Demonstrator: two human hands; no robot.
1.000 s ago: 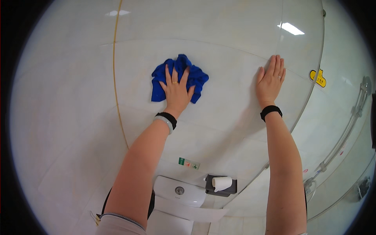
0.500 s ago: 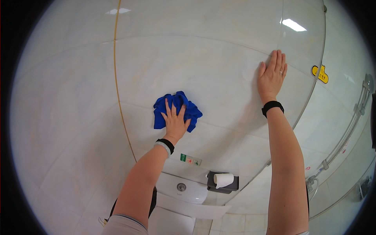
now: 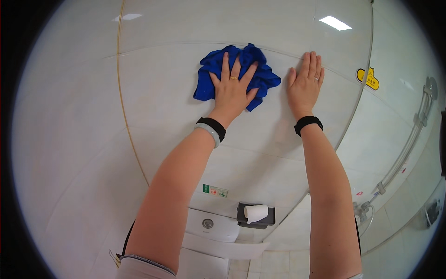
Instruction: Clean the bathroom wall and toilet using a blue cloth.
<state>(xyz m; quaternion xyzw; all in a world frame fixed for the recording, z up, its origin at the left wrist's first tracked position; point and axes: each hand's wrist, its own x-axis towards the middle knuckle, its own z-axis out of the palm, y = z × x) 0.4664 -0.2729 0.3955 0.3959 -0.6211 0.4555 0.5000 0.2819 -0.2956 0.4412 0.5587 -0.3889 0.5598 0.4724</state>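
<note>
My left hand (image 3: 232,90) lies spread on a crumpled blue cloth (image 3: 268,78), pressing it flat against the pale tiled wall (image 3: 167,83). The cloth sticks out around the fingers on all sides, just under a horizontal tile joint. To the right, my right hand (image 3: 304,88) rests palm-down on the bare tile with its fingers stretched upward, apart from the cloth. Both wrists wear black bands, and a pale bangle sits beside the left one.
Below are a white toilet (image 3: 218,228) and a dark paper holder (image 3: 258,222) with a white roll (image 3: 256,213). A small sticker (image 3: 215,190) is on the wall above them. On the right stand a glass edge (image 3: 355,118), a yellow sign (image 3: 368,79) and a shower rail (image 3: 406,142).
My left hand has slid the blue cloth up the wall and slightly right, closer to my right hand. The right hand stays flat on the tile; the whole view has shifted slightly.
</note>
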